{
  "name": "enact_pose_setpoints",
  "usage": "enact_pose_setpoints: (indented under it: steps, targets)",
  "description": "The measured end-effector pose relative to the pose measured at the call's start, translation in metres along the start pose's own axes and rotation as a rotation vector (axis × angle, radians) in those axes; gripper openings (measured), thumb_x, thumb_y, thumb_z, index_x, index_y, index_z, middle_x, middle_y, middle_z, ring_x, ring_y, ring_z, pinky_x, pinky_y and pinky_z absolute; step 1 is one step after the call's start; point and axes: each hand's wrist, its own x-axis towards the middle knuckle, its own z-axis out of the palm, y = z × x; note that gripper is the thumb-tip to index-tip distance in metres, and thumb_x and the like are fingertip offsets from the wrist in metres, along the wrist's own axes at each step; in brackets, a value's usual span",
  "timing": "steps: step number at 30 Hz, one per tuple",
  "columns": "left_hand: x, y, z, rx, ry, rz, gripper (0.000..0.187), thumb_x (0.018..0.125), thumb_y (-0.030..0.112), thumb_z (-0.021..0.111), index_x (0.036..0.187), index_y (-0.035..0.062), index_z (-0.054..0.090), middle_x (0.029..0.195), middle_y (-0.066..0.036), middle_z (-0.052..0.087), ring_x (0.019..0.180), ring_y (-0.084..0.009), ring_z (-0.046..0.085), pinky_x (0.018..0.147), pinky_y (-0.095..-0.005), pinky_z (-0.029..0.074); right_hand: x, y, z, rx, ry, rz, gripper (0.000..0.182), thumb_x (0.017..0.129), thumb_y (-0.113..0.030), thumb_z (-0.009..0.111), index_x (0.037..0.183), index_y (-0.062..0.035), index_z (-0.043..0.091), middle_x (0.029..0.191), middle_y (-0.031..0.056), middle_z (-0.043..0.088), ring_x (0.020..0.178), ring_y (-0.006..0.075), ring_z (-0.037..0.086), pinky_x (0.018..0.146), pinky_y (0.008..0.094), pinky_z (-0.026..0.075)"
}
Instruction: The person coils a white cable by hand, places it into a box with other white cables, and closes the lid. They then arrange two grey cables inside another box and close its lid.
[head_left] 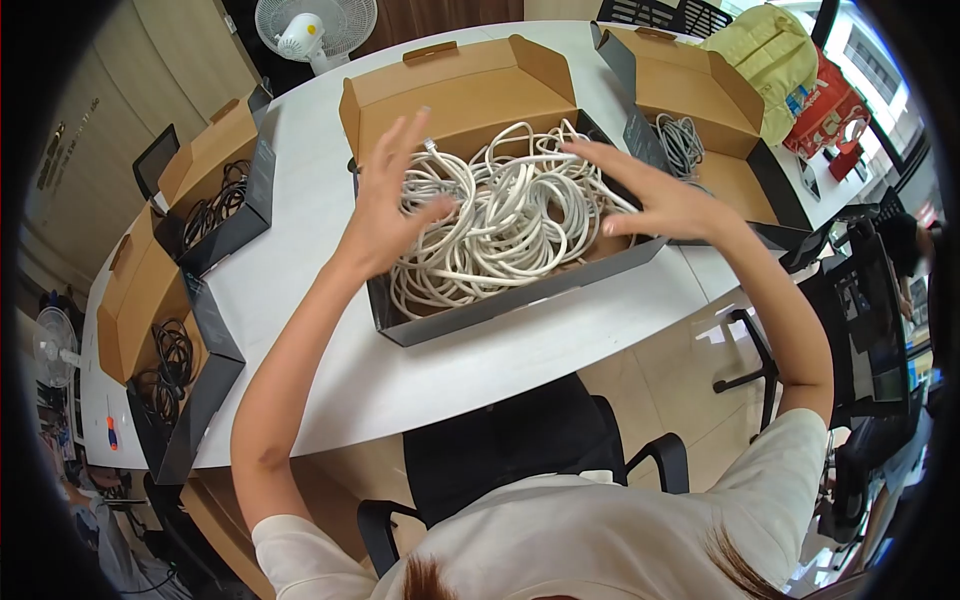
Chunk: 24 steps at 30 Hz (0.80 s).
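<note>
A black cardboard box [520, 309] with a brown inside stands in front of me on the white table, its lid tipped back. White and pale grey cables [510, 215] lie coiled and tangled in it, filling most of the inside. My left hand [388, 200] hovers over the box's left side, fingers stretched and thumb apart, overlapping the coils in this view. On the opposite side my right hand [660, 195] is spread above the box's right wall, fingers pointing in over the cables. Neither hand is closed around a cable.
Another box [775, 190] at the right contains a grey cable coil [680, 145]. Two boxes at the left hold black cables [215, 205]. A screwdriver [112, 432] lies near the table's left edge. A black chair [510, 440] stands between me and the table [480, 385].
</note>
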Motion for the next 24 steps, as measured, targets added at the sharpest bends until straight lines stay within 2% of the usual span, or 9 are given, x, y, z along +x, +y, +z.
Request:
enact_pose_setpoints:
  steps: [2, 5, 8, 9, 13, 16, 20, 21, 24]
  targets:
    - [-0.002, 0.02, 0.001, 0.225, -0.224, -0.07, 0.113, 0.057, 0.078, 0.064, 0.148, 0.028, 0.019, 0.151, -0.021, 0.014, 0.139, -0.0432, 0.01, 0.107, -0.066, 0.008, 0.002, 0.008, 0.008, -0.017, -0.03, 0.039, 0.084, 0.084, -0.051, 0.057, 0.147, -0.0111, 0.019, 0.149, 0.0164, 0.024, 0.137, 0.033, 0.025, 0.112, 0.0438, 0.021]
    - [0.006, 0.023, 0.019, 0.476, -0.374, 0.044, 0.123, 0.048, 0.08, 0.067, 0.148, 0.0298, 0.016, 0.153, -0.02, 0.008, 0.138, -0.0476, 0.005, 0.103, -0.0716, 0.004, 0.012, 0.01, 0.017, -0.075, -0.069, 0.062, 0.085, 0.084, -0.049, 0.058, 0.147, -0.0106, 0.015, 0.149, 0.0188, 0.023, 0.137, 0.0338, 0.025, 0.112, 0.0445, 0.02]
    - [0.023, 0.023, 0.033, 0.409, -0.306, 0.123, 0.125, 0.045, 0.078, 0.07, 0.148, 0.0289, 0.019, 0.155, -0.013, 0.006, 0.139, -0.0465, 0.007, 0.105, -0.0697, 0.004, 0.026, 0.015, 0.025, -0.277, -0.075, 0.04, 0.084, 0.087, -0.048, 0.055, 0.147, -0.0087, 0.012, 0.149, 0.0222, 0.02, 0.137, 0.0354, 0.025, 0.112, 0.0461, 0.021]
    - [0.029, 0.023, 0.036, 0.43, -0.304, 0.19, 0.127, 0.044, 0.077, 0.071, 0.148, 0.0292, 0.018, 0.154, -0.014, 0.009, 0.138, -0.0467, 0.006, 0.105, -0.0701, 0.004, 0.032, 0.021, 0.029, -0.247, -0.129, 0.063, 0.084, 0.088, -0.05, 0.053, 0.146, -0.0061, 0.01, 0.149, 0.024, 0.017, 0.137, 0.0364, 0.023, 0.112, 0.0485, 0.02]
    - [0.044, 0.019, 0.043, 0.437, -0.475, 0.241, 0.125, 0.046, 0.076, 0.071, 0.148, 0.0279, 0.017, 0.153, -0.014, 0.014, 0.139, -0.046, 0.006, 0.105, -0.0702, 0.003, 0.032, 0.026, 0.033, -0.304, -0.194, 0.085, 0.094, 0.085, -0.068, 0.041, 0.146, -0.0038, 0.008, 0.148, 0.0287, 0.014, 0.138, 0.0388, 0.018, 0.113, 0.0475, 0.017]
    - [0.033, 0.016, 0.046, 0.342, -0.56, 0.235, 0.123, 0.049, 0.075, 0.07, 0.148, 0.0263, 0.017, 0.154, -0.012, 0.013, 0.139, -0.0456, 0.006, 0.105, -0.0702, 0.001, 0.03, 0.03, 0.035, -0.304, -0.248, 0.127, 0.097, 0.083, -0.07, 0.043, 0.146, -0.0048, 0.007, 0.149, 0.0279, 0.012, 0.139, 0.0392, 0.017, 0.113, 0.0474, 0.017]
    - [0.028, 0.0, 0.044, 0.066, -0.774, 0.142, 0.124, 0.05, 0.068, 0.075, 0.149, 0.0246, 0.013, 0.154, -0.012, 0.013, 0.14, -0.0424, 0.005, 0.105, -0.0658, -0.007, 0.035, 0.027, 0.034, -0.253, -0.231, 0.105, 0.099, 0.079, -0.07, 0.05, 0.148, -0.013, 0.008, 0.148, 0.0312, 0.009, 0.136, 0.0431, 0.021, 0.111, 0.0483, 0.022]
    - [0.029, -0.002, 0.046, 0.071, -0.775, 0.144, 0.125, 0.05, 0.068, 0.075, 0.149, 0.0244, 0.013, 0.154, -0.011, 0.014, 0.141, -0.0418, 0.005, 0.105, -0.0654, -0.008, 0.036, 0.027, 0.033, -0.166, -0.231, 0.144, 0.102, 0.076, -0.069, 0.057, 0.148, -0.0156, 0.009, 0.147, 0.0327, 0.01, 0.134, 0.0452, 0.026, 0.109, 0.0473, 0.027]
    - [0.03, -0.003, 0.049, 0.069, -0.779, 0.145, 0.127, 0.048, 0.066, 0.077, 0.149, 0.0239, 0.014, 0.154, -0.01, 0.016, 0.141, -0.0402, 0.005, 0.105, -0.0644, -0.01, 0.036, 0.019, 0.035, -0.226, -0.191, 0.16, 0.105, 0.073, -0.067, 0.061, 0.148, -0.0153, 0.01, 0.147, 0.0322, 0.011, 0.132, 0.0458, 0.029, 0.108, 0.045, 0.031]
